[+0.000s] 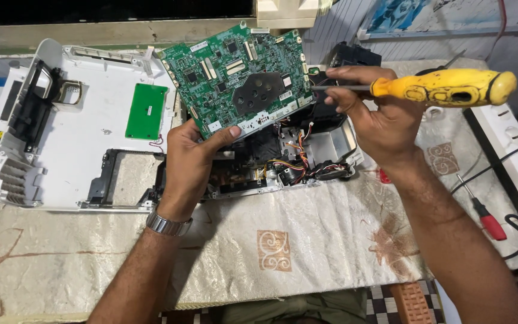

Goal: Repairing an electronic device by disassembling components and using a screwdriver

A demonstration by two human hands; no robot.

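Circuit board (pixel 241 75), large and green, is held tilted up above the opened device chassis (pixel 283 162), its lower left corner pinched by the left hand (pixel 190 156). Thumb on the front face, fingers behind, wrist with a metal watch (pixel 168 224) nearest the camera. Right hand (pixel 373 114) is closed around a yellow-handled screwdriver (pixel 445 88), handle sticking out right past the hand, thin shaft pointing left, tip at the board's right edge; whether it touches a screw or connector, cannot tell.

Judgement on doing this well: support the board by its edges only, keep it low over the chassis so the coloured wire bundle (pixel 298 159) just under the left thumb is not strained. Driver tip should go in square, light pressure, not skidding across the components. Any cable attached under the board is hidden, so lift slowly.

Beyond the left hand: white plastic cover (pixel 79 132) lying inside-up, a small green board (pixel 147 111) fixed in it. Right of the right forearm: small red-handled screwdriver (pixel 481 210) on the patterned cloth (pixel 271 240), and farther right a white power strip (pixel 511 156).
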